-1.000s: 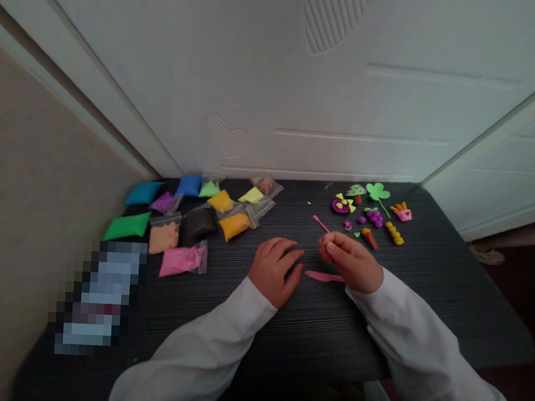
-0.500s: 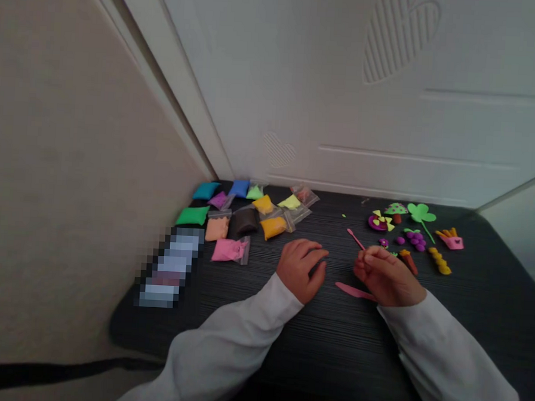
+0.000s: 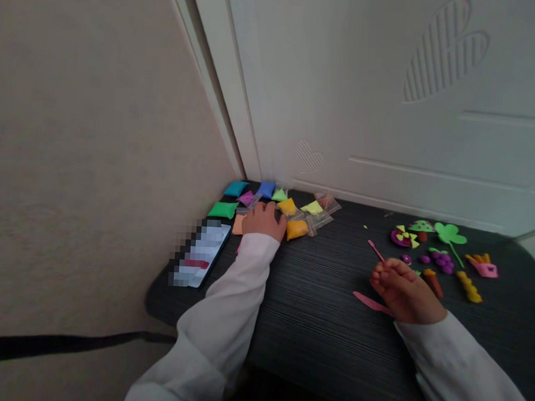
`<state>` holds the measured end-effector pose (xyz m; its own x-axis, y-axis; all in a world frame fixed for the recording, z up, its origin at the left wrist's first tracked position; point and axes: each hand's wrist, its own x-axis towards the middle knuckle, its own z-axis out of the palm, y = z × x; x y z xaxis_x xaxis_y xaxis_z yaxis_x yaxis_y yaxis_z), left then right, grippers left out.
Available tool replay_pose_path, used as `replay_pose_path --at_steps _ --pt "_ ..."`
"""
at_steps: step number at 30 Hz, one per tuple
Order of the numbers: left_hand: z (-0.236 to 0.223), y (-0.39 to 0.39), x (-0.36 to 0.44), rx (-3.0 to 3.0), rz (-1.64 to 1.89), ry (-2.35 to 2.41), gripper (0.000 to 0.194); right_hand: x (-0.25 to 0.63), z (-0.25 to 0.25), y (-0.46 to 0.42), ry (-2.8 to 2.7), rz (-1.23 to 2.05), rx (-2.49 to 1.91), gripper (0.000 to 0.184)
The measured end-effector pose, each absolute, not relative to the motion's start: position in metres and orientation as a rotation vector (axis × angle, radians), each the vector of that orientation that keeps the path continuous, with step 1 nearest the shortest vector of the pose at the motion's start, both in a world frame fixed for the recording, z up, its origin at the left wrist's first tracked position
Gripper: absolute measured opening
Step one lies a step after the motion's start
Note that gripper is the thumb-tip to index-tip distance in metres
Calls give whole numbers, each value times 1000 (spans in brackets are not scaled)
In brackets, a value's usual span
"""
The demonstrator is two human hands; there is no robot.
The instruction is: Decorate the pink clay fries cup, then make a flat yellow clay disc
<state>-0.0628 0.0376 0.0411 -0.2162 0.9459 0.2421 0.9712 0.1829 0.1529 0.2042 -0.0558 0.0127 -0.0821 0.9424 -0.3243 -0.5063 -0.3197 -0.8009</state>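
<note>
My left hand [image 3: 265,220] is over the packets of modelling clay, fingers somewhat spread and bent. It covers the spot of the dark brown packet, and contact cannot be made out. Around it lie a peach packet [image 3: 239,225] and an orange-yellow packet [image 3: 297,229]; a pink packet is mostly hidden under my sleeve. On the right, my right hand [image 3: 408,290] pinches a thin pink modelling tool [image 3: 375,250], its flat tip pointing away from me. A pink plastic knife [image 3: 370,302] lies on the table, partly behind this hand.
A phone [image 3: 204,254] lies at the left edge of the dark table [image 3: 315,322]. Small clay pieces stand at right: a clover [image 3: 450,233], purple grapes [image 3: 442,261], a pink fries box [image 3: 483,268], a yellow twist [image 3: 469,287]. A white door [image 3: 366,110] rises behind.
My left hand has moved left and forward from the table's middle onto the clay packets. My right hand keeps its pinch on the pink tool. The view has turned left.
</note>
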Motion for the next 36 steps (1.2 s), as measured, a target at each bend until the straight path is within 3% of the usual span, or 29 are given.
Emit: replay_pose_path --at_steps 5,9,15,22,30,36 --pt "38 45 -66 -1974 -281 -2423 36 205 7 -55 -712 1520 -1118 22" --pt "38 45 -74 -2004 -522 -2322 29 203 2 -56 -1039 1204 -1322 25" --pt "38 32 -64 -2212 -1344 -1702 61 193 0 -57 -1769 534 -1716 21" --pt "17 -11 -11 -2782 -1360 -996 59 192 4 -54 -2122 146 -1855 19" --pt "17 -14 -6 -2868 -1408 -979 55 197 16 -59 -1970 254 -1685 22" --pt "15 -17 -3 -2929 -1337 -927 45 178 35 -62 -1811 610 -1547 20"
